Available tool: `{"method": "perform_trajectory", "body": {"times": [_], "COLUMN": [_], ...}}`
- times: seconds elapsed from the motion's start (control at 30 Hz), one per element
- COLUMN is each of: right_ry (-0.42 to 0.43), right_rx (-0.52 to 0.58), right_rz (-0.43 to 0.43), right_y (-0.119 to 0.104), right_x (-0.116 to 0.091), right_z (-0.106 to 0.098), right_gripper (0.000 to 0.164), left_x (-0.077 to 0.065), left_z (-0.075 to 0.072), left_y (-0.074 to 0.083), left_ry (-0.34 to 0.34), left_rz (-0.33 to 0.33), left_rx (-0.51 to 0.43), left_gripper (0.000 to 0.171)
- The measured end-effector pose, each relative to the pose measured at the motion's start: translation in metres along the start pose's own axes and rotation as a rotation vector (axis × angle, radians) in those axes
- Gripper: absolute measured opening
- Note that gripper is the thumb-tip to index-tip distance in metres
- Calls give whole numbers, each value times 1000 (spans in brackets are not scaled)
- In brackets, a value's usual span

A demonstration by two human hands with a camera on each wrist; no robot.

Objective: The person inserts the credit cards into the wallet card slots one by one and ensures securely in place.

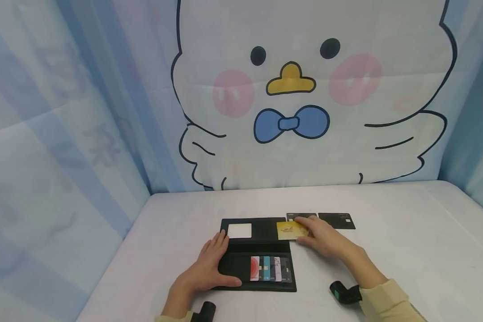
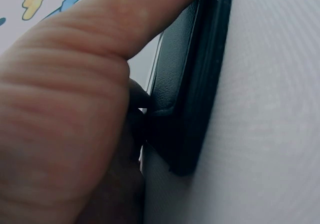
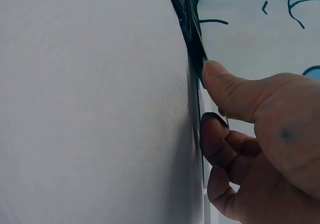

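A black card wallet (image 1: pixel 264 230) lies spread flat on the table. My left hand (image 1: pixel 205 268) rests on its left side, fingers extended along the upper half and thumb across the lower edge. In the left wrist view, the thumb lies over the wallet's dark edge (image 2: pixel 175 69). With the thumb and fingers of my right hand (image 1: pixel 326 239) I pinch a gold card (image 1: pixel 287 230) at its right end. This card overlaps the wallet's upper right corner. Several colourful cards (image 1: pixel 267 269) sit overlapped in the lower half, and a white card-like rectangle (image 1: pixel 239 230) shows at upper left.
Behind the right hand, a black card (image 1: pixel 338 220) lies on the white table (image 1: pixel 406 250), beside another dark card (image 1: pixel 294 215) partly hidden by the fingers. A printed curtain (image 1: pixel 290 161) with a cartoon bird hangs behind the table.
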State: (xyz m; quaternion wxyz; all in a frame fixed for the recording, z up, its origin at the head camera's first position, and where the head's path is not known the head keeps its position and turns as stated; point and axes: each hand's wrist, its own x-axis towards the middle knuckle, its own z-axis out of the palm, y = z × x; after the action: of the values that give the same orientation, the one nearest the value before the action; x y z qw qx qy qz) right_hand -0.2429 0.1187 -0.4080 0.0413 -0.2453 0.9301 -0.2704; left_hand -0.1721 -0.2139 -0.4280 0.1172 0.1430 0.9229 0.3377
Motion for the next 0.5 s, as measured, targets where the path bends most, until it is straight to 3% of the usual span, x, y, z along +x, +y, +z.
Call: {"method": "perform_trajectory", "body": {"times": [0.3,0.5], "right_ry": [9,-7], "right_rx": [48,82], "right_rz": [123,105], "right_y": [0,5], "right_x": [5,3], "right_z": [-2,-5], "right_gripper": [63,54], "left_x": [-1,0], "left_z": [0,0], "left_y": [0,-1], "left_ry": [5,2], "left_rz": [-5,-1], "left_rx": [-9,-9], "left_gripper": [119,119]}}
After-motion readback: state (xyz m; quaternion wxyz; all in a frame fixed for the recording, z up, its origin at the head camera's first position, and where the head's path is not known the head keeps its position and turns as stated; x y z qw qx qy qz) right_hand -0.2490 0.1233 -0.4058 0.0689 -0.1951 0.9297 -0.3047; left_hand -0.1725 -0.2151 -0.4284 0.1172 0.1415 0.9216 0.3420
